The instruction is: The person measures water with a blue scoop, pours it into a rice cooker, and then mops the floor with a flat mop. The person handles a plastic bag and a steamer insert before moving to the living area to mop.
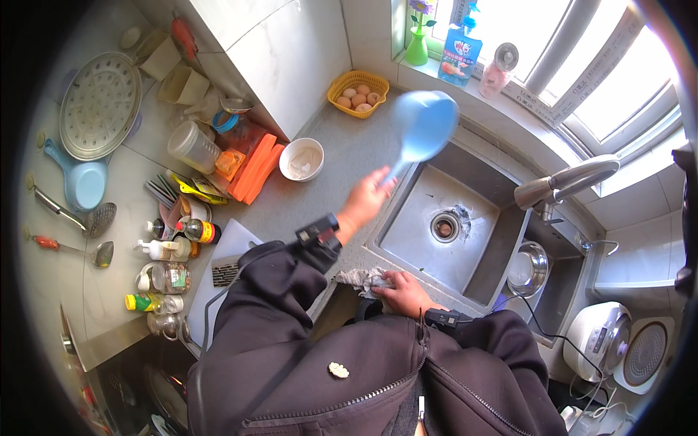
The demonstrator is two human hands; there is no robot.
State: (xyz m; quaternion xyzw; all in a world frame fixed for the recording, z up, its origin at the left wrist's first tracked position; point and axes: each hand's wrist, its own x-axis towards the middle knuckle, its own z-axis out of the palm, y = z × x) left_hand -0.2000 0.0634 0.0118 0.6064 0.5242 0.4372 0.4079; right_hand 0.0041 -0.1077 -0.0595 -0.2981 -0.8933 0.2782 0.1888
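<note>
My left hand (364, 200) grips the handle of a light-blue plastic water scoop (431, 122). The scoop is blurred and hangs over the counter by the far-left corner of the steel sink (420, 234). At the counter's front edge, my right hand (406, 294) holds a crumpled greyish cloth (360, 279). Inside the sink basin lies an open drain (444, 227) with something brownish in it, and wet marks show beside it. A white bowl (301, 159) with a pale content or residue stands left of my left hand.
A yellow basket (337, 87) of eggs sits in the back corner. The faucet (561, 182) arches over the sink's right side, near a steel bowl (528, 268) in the second basin. Bottles (202, 231) and a white cutting board (234, 237) are left; a rice cooker (597, 340) is right.
</note>
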